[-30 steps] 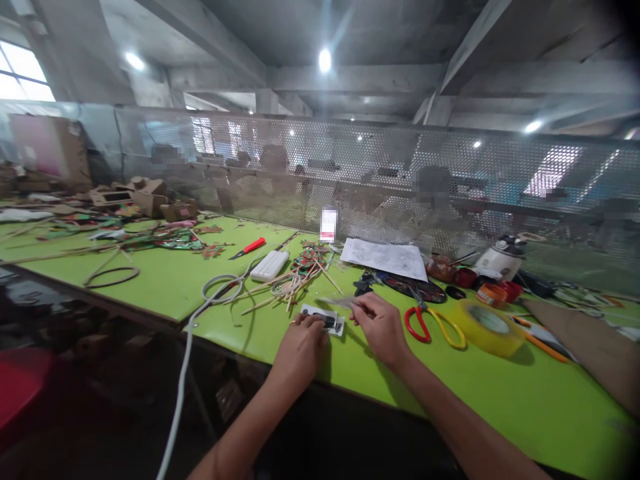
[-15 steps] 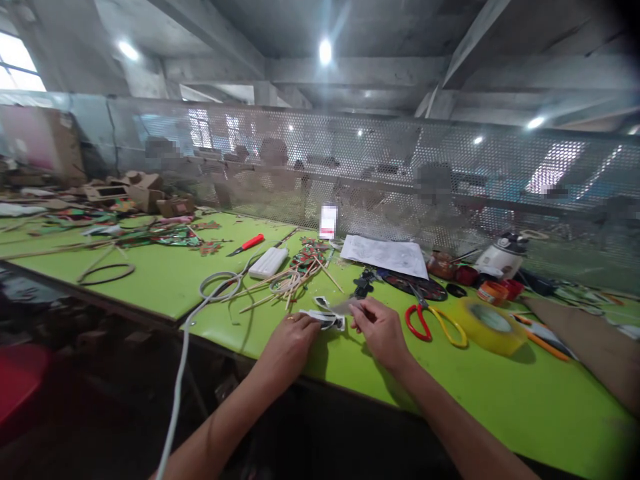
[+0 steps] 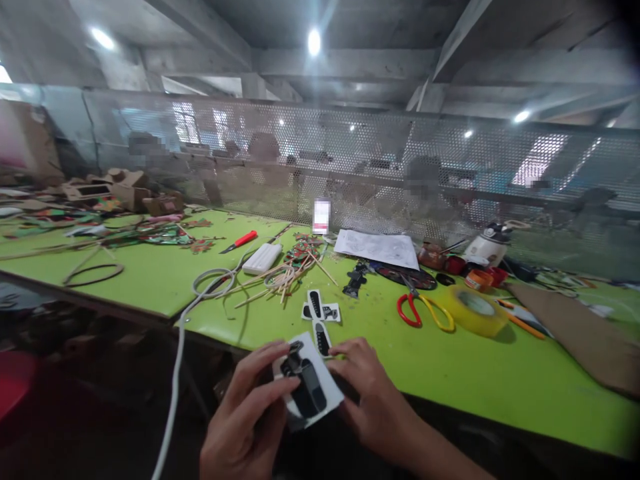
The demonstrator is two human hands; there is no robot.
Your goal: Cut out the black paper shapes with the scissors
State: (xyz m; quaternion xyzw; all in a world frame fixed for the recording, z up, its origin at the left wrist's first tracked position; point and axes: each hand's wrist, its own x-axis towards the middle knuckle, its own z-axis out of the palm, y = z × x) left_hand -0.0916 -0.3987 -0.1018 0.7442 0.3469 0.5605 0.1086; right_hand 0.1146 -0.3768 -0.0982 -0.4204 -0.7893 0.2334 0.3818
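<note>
A white paper piece (image 3: 323, 380) with a dark printed figure is tilted up above the table's front edge. My left hand (image 3: 250, 400) grips its left side, with fingertips on the print. On the right, my right hand (image 3: 367, 383) closes at the paper's right edge, its thumb partly hidden. Just beyond, smaller white cut-outs with black prints lie on the green table: an upright strip (image 3: 314, 303), a piece (image 3: 332, 313) beside it, and a lower strip (image 3: 321, 339) near my right fingertips.
Red-and-yellow-handled scissors (image 3: 411, 310), a yellow tape roll (image 3: 473, 312) and brown cardboard (image 3: 575, 333) lie on the right. Thin sticks (image 3: 283, 280), a white power block (image 3: 263, 259), a red-handled knife (image 3: 245, 239) and a white cable (image 3: 177, 373) are on the left. A mesh screen (image 3: 370, 160) stands behind.
Both hands have moved closer to me. The larger printed paper is now held up between them, and the small cut-outs lie on the table. The view has shifted slightly.
</note>
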